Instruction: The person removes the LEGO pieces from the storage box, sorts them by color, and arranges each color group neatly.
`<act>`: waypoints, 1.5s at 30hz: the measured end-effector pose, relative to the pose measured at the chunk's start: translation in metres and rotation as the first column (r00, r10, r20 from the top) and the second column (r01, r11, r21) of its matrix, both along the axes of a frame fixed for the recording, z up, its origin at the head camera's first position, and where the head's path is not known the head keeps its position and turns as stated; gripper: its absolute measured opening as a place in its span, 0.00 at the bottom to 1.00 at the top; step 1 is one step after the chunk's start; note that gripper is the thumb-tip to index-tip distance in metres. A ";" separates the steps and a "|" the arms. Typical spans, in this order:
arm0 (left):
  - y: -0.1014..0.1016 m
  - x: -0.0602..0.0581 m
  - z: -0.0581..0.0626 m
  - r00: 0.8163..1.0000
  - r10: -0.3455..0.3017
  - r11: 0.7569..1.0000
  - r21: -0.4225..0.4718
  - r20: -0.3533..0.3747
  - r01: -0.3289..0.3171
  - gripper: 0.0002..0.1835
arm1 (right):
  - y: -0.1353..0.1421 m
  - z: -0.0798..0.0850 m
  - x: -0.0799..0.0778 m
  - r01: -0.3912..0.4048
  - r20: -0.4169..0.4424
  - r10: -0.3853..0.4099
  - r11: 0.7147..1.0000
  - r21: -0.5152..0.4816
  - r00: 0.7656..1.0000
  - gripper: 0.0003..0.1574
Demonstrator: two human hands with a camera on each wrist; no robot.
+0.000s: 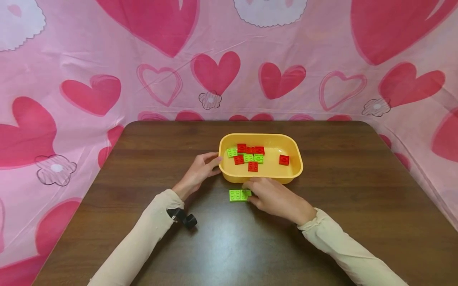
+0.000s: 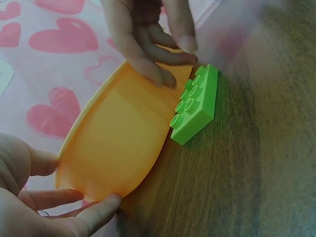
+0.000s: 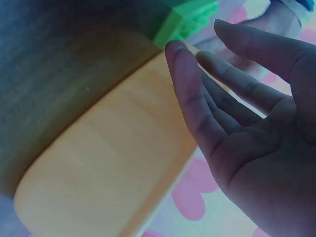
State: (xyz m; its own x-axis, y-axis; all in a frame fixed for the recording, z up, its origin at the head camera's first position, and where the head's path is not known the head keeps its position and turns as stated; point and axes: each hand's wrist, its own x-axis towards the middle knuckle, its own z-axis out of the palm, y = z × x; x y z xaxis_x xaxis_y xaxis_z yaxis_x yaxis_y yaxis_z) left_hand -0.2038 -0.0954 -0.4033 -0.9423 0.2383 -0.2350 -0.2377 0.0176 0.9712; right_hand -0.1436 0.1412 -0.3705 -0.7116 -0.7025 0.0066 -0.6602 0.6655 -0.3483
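Observation:
My left hand (image 1: 202, 171) holds the left end of the yellow tub (image 1: 260, 174), with the thumb at the rim and fingers against the outer wall. Two bright green toy bricks (image 1: 235, 195) lie end to end on the table, just in front of the tub, studs up. Over their right end reaches my right hand (image 1: 277, 198), covering part of them in the head view. In the right wrist view its fingers (image 3: 190, 98) are loosely bent, thumb apart, with nothing between them; the green bricks (image 3: 185, 22) show just beyond the fingertips.
Inside the tub are several red bricks (image 1: 253, 166) and green bricks (image 1: 232, 152), clustered toward its left, with one red brick (image 1: 284, 160) at the right. The brown wooden table (image 1: 161, 139) ends at a pink heart-patterned cloth (image 1: 247, 39) behind.

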 end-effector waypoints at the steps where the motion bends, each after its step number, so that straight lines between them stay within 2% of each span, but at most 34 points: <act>1: 0.000 0.000 0.000 1.000 0.000 1.000 0.000 0.001 0.000 0.24 | 0.001 0.003 -0.001 0.000 0.009 0.000 1.000 -0.018 1.000 0.16; 5: 0.000 0.001 0.002 1.000 0.000 1.000 -0.002 0.008 0.000 0.24 | 0.008 0.012 -0.006 0.022 0.034 -0.019 0.996 -0.088 0.999 0.16; 9: 0.001 0.001 0.003 1.000 0.004 1.000 0.001 0.015 -0.004 0.24 | 0.017 0.017 -0.015 0.053 0.012 -0.051 0.981 -0.188 0.999 0.12; 13: 0.001 0.001 0.004 1.000 0.008 1.000 -0.005 0.013 -0.008 0.24 | 0.028 0.017 -0.029 0.115 0.002 -0.119 0.951 -0.286 0.993 0.10; 16: 0.001 0.001 0.004 1.000 0.005 1.000 -0.010 0.008 -0.005 0.24 | 0.035 0.014 -0.041 0.171 -0.008 -0.182 0.935 -0.312 0.983 0.12; 21: 0.000 0.000 0.004 1.000 0.007 1.000 -0.014 0.008 -0.007 0.24 | 0.043 0.003 -0.059 0.229 0.002 -0.238 0.934 -0.275 0.971 0.18; 26: 0.000 -0.001 0.003 1.000 0.002 1.000 -0.019 0.003 -0.002 0.24 | 0.046 -0.009 -0.073 0.227 0.011 -0.231 0.945 -0.236 0.973 0.20; 31: 0.002 -0.002 0.002 1.000 0.008 1.000 -0.018 0.002 -0.008 0.24 | 0.042 -0.011 -0.087 0.244 0.057 -0.238 0.957 -0.156 0.970 0.20; 39: 0.002 -0.003 0.002 1.000 0.009 1.000 -0.016 -0.010 -0.009 0.24 | 0.042 -0.013 -0.090 0.258 0.115 -0.247 0.961 -0.094 0.962 0.21; 45: 0.002 -0.002 0.003 1.000 0.010 0.999 -0.034 -0.022 -0.011 0.24 | 0.041 -0.013 -0.091 0.315 0.181 -0.297 0.946 -0.080 0.938 0.23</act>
